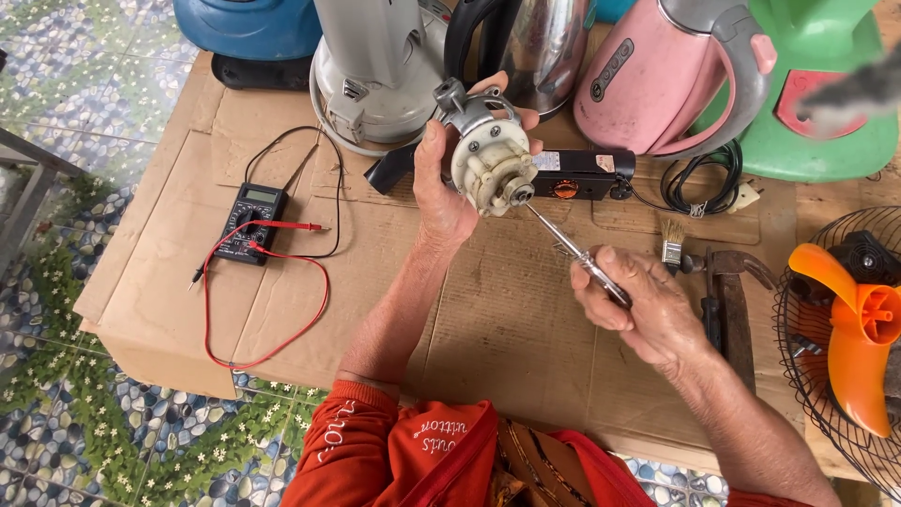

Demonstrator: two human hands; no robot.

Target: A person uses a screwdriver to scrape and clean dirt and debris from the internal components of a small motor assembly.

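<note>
My left hand (441,188) grips a small round motor (488,155) with a metal body and a whitish plastic end plate, held up above the cardboard-covered table (507,319). My right hand (633,305) holds a screwdriver (572,252) by its handle. Its tip touches the dark centre of the motor's end plate. A black box with an orange knob (577,178) lies just behind the motor.
A black multimeter (251,218) with red and black leads lies at left. Behind stand a grey appliance base (375,75), a steel kettle (540,52), a pink kettle (657,80) and a green appliance (826,94). A brush (672,242), a hammer (732,300) and an orange fan blade in a cage (854,329) sit at right.
</note>
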